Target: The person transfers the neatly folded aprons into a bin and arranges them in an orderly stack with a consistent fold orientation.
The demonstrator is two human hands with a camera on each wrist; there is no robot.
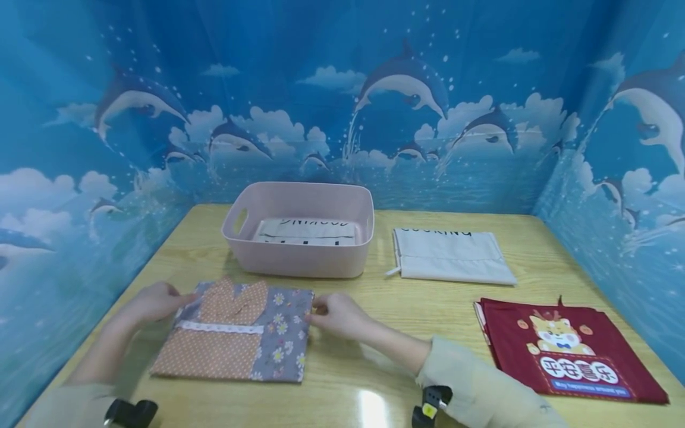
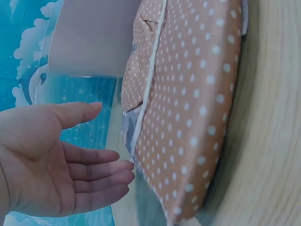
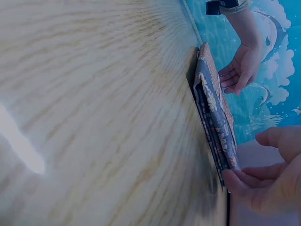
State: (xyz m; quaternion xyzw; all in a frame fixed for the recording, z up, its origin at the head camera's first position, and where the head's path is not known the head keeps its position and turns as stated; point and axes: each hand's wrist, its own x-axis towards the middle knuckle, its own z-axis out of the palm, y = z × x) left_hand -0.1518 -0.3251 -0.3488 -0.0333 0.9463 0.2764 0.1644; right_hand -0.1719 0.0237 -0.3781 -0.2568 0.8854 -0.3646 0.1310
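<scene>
A folded apron [image 1: 280, 333], grey with daisies, has an orange polka-dot pocket, a white lace strip and a bow. It lies in front of the basket on the wooden table. At its far left corner is my left hand [image 1: 155, 303], with the fingers loosely straight and the thumb held apart from them in the left wrist view. My right hand [image 1: 339, 315] is at the apron's right edge, pinching it with bent fingers. Several fabric layers [image 3: 218, 127] show along that edge in the right wrist view.
A pale pink basket [image 1: 299, 261] behind the apron holds a folded white cloth with black lettering [image 1: 305, 230]. To its right lies a white folded cloth [image 1: 452, 255] marked COOKING. A dark red folded cloth [image 1: 492, 333] with a cartoon print lies at the right. Dolphin-print curtains [image 1: 299, 71] enclose the table.
</scene>
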